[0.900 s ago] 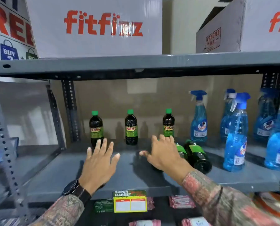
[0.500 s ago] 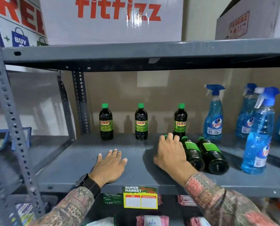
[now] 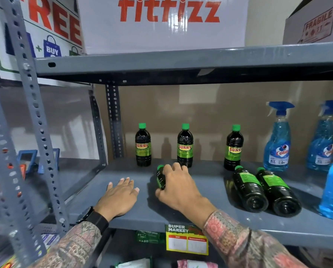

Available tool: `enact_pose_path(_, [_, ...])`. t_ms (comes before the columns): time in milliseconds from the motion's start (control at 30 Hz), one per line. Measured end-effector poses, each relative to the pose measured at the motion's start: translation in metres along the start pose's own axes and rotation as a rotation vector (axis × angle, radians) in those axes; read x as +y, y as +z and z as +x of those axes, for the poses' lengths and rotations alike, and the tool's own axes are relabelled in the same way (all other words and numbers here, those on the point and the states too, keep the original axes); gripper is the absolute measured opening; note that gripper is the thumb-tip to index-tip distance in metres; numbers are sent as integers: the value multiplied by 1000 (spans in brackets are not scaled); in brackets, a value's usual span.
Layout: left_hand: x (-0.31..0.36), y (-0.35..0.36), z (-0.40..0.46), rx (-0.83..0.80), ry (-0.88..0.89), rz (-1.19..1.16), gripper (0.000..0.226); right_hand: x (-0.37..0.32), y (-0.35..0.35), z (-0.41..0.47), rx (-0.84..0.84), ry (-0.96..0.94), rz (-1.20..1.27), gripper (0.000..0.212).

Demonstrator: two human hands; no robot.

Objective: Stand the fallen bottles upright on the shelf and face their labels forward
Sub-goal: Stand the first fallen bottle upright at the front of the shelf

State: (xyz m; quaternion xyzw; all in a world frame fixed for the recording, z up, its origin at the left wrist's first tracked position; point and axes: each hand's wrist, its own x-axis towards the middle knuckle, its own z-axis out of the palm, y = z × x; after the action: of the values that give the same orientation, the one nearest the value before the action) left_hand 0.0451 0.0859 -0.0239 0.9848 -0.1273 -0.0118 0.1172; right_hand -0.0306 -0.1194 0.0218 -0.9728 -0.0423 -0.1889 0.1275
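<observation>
Three dark Sunny bottles with green caps stand upright at the back of the grey shelf [image 3: 200,215]: left [image 3: 143,147], middle [image 3: 185,147], right [image 3: 233,148]. Two more lie side by side, caps pointing back: one [image 3: 248,187] and another [image 3: 278,191] to its right. A third fallen bottle [image 3: 160,177] lies under my right hand [image 3: 178,187], which is closed over its body; only its cap and neck side show. My left hand [image 3: 119,197] rests flat on the shelf, fingers spread, holding nothing.
Blue Colin spray bottles [image 3: 278,140] crowd the shelf's right end. A perforated grey upright [image 3: 114,120] stands at the back left, another [image 3: 36,120] near the front left. The upper shelf [image 3: 181,60] carries fitfizz boxes. A supermarket price tag [image 3: 187,239] hangs on the front edge.
My right hand has moved left, away from the two lying bottles, with a third fallen bottle under it. My left hand has settled flat on the shelf. The camera moved closer.
</observation>
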Motion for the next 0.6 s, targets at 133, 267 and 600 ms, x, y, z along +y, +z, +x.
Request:
enact_pose_path(133, [2,4,-5,44,-4,19,65,-15,-9,25,-209,247,67,85])
enact_pose_path(267, [3,2,-8,42,-14,9,64,-18,-13,47,-246,338,-24,88])
enact_pose_path(600, [7,0,-12,97,-67,21,60,-31,14,56,39,182,757,94])
